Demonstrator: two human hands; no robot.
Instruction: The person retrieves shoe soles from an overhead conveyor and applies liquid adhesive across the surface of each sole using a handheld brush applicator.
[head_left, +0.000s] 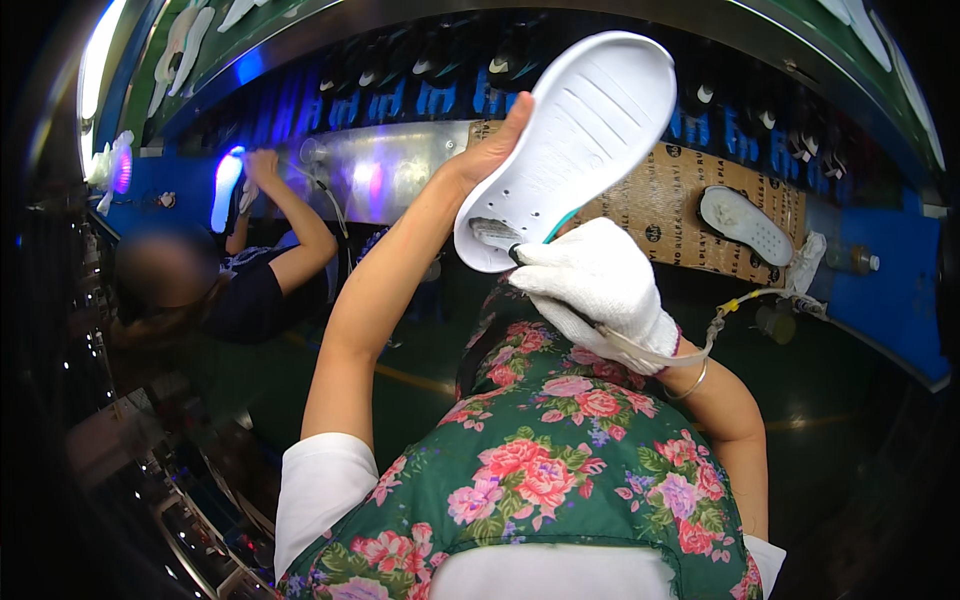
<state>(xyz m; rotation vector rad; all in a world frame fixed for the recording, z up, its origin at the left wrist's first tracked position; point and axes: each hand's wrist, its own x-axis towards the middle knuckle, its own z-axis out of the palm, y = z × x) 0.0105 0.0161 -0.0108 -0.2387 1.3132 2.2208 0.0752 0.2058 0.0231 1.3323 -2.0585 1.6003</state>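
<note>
Head view: a white shoe sole (pixel 575 140) was held up before a brown printed cardboard sheet (pixel 690 210)
Bare left hand (pixel 490 150) gripped its edge; gloved right hand (pixel 600 285) clasped a brush (pixel 500 236) at its heel; another sole (pixel 745 222) lay on the cardboard's right end

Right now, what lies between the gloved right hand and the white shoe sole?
In the head view, a brush held by the white-gloved right hand touches the white shoe sole.
</note>
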